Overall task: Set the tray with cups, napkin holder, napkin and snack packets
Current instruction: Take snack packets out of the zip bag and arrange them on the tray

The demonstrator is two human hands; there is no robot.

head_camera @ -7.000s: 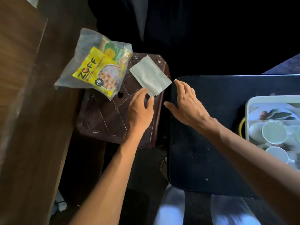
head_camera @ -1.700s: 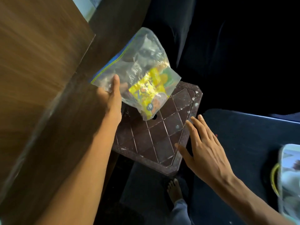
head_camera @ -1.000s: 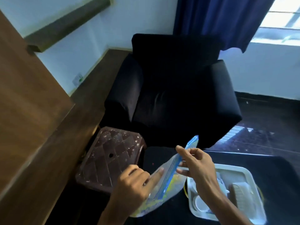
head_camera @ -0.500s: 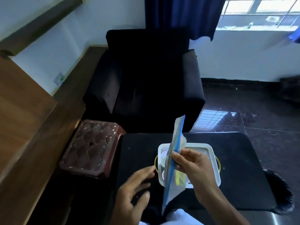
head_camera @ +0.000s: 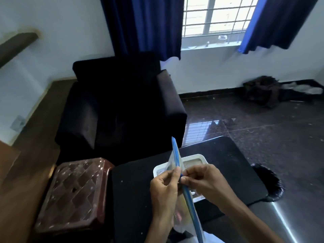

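Up close to the camera, a clear zip bag (head_camera: pixel 177 155) is held edge-on, so it reads as little more than a thin sliver of plastic. Its bright blue seal strip runs in one long line from a pointed tip at the top down to the bottom edge of the view. The left hand (head_camera: pixel 163 190) pinches the strip from one side between thumb and fingers. The right hand (head_camera: pixel 206 183) pinches it from the other with its fingers curled, and the two meet almost fingertip to fingertip. Low down, yellow and pink patches show through the film. They are blurred, and no brand, label or lettering can be read anywhere on the bag or its contents.

The bag hangs over a black table (head_camera: pixel 136 186), in front of a white tray (head_camera: pixel 201 156) that sits on it. Only the tray's rim and far corner show past the hands, and what lies in it cannot be made out.

Left of the table stands a brown plastic stool (head_camera: pixel 73 193) with a diamond-patterned top. A black armchair (head_camera: pixel 114 106) sits beyond it. Dark blue curtains (head_camera: pixel 145 25) frame a barred window (head_camera: pixel 215 14) above a glossy dark floor (head_camera: pixel 263 130).
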